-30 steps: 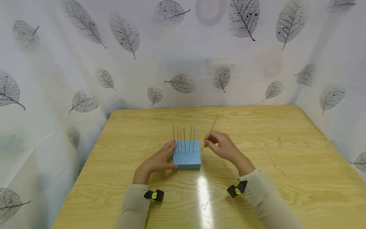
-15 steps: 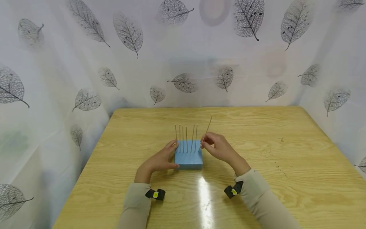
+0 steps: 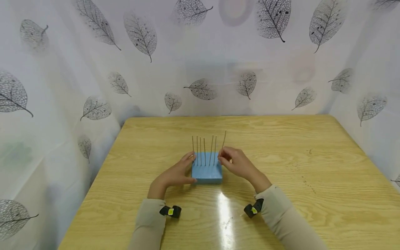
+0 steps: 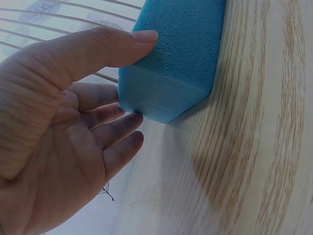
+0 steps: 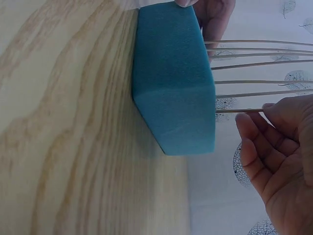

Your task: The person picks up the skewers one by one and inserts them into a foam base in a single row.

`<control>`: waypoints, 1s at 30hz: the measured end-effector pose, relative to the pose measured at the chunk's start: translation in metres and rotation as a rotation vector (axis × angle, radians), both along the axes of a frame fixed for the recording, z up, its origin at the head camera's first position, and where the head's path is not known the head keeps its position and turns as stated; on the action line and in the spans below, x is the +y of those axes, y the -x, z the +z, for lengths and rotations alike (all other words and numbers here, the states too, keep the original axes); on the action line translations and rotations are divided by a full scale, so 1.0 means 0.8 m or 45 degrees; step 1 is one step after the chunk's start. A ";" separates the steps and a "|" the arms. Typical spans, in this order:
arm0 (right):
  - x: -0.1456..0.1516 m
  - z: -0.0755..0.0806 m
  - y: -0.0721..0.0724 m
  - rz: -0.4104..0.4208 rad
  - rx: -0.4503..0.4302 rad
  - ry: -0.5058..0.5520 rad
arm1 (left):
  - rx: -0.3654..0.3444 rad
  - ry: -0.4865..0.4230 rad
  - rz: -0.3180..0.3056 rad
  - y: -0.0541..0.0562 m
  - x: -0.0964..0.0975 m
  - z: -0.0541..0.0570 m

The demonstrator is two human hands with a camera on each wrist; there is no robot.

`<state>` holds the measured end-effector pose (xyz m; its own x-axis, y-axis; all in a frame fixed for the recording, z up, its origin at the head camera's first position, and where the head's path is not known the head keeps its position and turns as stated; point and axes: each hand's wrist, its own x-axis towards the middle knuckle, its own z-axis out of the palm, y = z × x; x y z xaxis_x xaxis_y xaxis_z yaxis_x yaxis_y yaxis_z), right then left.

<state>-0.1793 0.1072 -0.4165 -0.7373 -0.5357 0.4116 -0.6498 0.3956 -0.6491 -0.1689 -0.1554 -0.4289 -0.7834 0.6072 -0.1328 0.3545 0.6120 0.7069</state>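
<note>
A blue foam block (image 3: 207,173) sits on the wooden table with several thin wooden sticks (image 3: 205,149) standing in a row in its top. My left hand (image 3: 175,173) holds the block at its left side; in the left wrist view the thumb lies on the front face of the foam (image 4: 186,44). Between thumb and forefinger, my right hand (image 3: 239,164) pinches another thin stick (image 3: 224,139) at the row's right end. That stick leans slightly right, and in the right wrist view its lower end meets the top of the block (image 5: 171,73).
The wood-grain table (image 3: 312,194) extends on both sides of the block. A pale curtain (image 3: 212,69) printed with dark leaves surrounds its back and sides. A black camera band sits on each wrist, over beige sleeves (image 3: 150,218).
My right hand has moved left to the block, bringing the pinched stick from beside it down onto its top. The stick now stands more upright. My left hand has kept its hold.
</note>
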 end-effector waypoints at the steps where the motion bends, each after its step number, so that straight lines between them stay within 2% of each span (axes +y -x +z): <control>1: 0.000 -0.001 0.000 -0.006 0.007 -0.006 | -0.001 0.001 -0.001 0.000 0.000 0.000; 14: -0.003 -0.014 -0.005 -0.031 -0.022 -0.118 | 0.013 0.012 -0.004 -0.003 -0.002 0.001; 22: -0.002 -0.018 -0.006 -0.055 0.010 -0.106 | 0.007 0.011 -0.005 -0.002 0.000 -0.001; 30: 0.000 -0.022 -0.007 -0.076 -0.004 -0.101 | -0.017 0.010 0.007 -0.002 0.003 -0.001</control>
